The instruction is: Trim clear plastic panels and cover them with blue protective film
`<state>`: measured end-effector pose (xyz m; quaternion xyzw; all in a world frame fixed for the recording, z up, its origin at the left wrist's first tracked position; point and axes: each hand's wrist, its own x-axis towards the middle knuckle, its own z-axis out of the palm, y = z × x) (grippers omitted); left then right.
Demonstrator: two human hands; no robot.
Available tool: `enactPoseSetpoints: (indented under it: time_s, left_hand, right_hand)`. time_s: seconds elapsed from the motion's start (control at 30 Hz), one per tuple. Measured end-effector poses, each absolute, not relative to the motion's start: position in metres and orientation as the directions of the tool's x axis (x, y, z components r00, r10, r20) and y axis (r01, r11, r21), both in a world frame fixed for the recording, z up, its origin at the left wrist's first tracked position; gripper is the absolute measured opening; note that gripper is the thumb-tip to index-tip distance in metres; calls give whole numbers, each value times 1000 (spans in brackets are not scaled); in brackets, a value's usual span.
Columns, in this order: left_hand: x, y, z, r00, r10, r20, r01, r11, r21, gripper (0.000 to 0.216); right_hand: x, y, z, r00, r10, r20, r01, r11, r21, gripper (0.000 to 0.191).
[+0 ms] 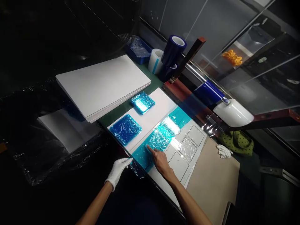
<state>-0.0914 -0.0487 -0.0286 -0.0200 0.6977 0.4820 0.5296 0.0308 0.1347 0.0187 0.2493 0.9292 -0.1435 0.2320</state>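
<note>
My left hand (pixel 118 172), in a white knitted glove, has its fingertips drawn together, pinching the near corner of a glossy teal film strip (pixel 140 157). My bare right hand (pixel 162 162) stretches out its index finger, the tip touching the same strip; the other fingers are folded under, and I cannot tell whether they hold anything.

The strip lies slantwise across the worktop (pixel 153 75), which is dark green, between a smooth white sheet (pixel 161 100) and a pale grey panel (pixel 159 182) marked with dark rounded-square outlines. Wrinkled, shiny square patches (pixel 158 140) show along the strip's middle, bright with glare. A clear, crinkled plastic square (pixel 188 148) sits over one of the panel's outlines.

On the white sheet rest two square blue packets in crinkled plastic: a deep blue one (pixel 126 128) nearer me and a brighter one (pixel 142 103) farther off, well apart. Beyond them lies a thick stack of large white sheets (pixel 103 86). Near its far end stand a white tape roll (pixel 153 65) and dark blue film rolls (pixel 172 50), beside a blue plastic tray (pixel 145 59). To the right, a crumpled white glove (pixel 224 151) lies by a flat tan board (pixel 215 168).
</note>
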Motion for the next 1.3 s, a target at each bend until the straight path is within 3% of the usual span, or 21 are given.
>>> enactPoseSetpoints:
  time_s: [0.33, 0.47, 0.63, 0.83, 1.03, 1.13, 1.2, 1.27, 1.3]
  left_hand:
    - [-92, -50, -18, -449, 505, -737, -536, 508, 674, 44]
    - [-92, -54, 12, -498, 519, -695, -508, 474, 719, 41]
    - [-134, -53, 31, -632, 489, -601, -442, 409, 798, 41]
    - [-211, -20, 17, -751, 433, -499, -378, 337, 862, 60]
    - [-241, -3, 21, -848, 385, -363, -182, 433, 883, 58]
    - [-227, 5, 30, -933, 350, -79, 171, 626, 761, 58]
    - [-200, 17, 33, -845, 531, 63, 482, 706, 518, 48]
    - [-164, 35, 31, -642, 767, -9, 718, 606, 342, 45]
    - [-145, 44, 27, -584, 811, -39, 758, 562, 330, 45]
  right_hand:
    - [151, 117, 30, -689, 529, -497, 647, 757, -92, 56]
    - [167, 109, 39, -685, 637, -354, 727, 626, -282, 54]
    - [150, 105, 47, -671, 698, -252, 697, 476, -537, 51]
    - [118, 109, 58, -671, 700, -243, 678, 448, -582, 51]
    - [115, 120, 58, -687, 700, -196, 662, 491, -567, 53]
    - [111, 138, 51, -699, 694, -172, 667, 548, -505, 53]
    - [101, 156, 44, -714, 678, -174, 674, 601, -430, 53]
    - [86, 175, 37, -728, 655, -202, 680, 653, -333, 52]
    - [77, 185, 33, -731, 645, -225, 682, 675, -280, 53]
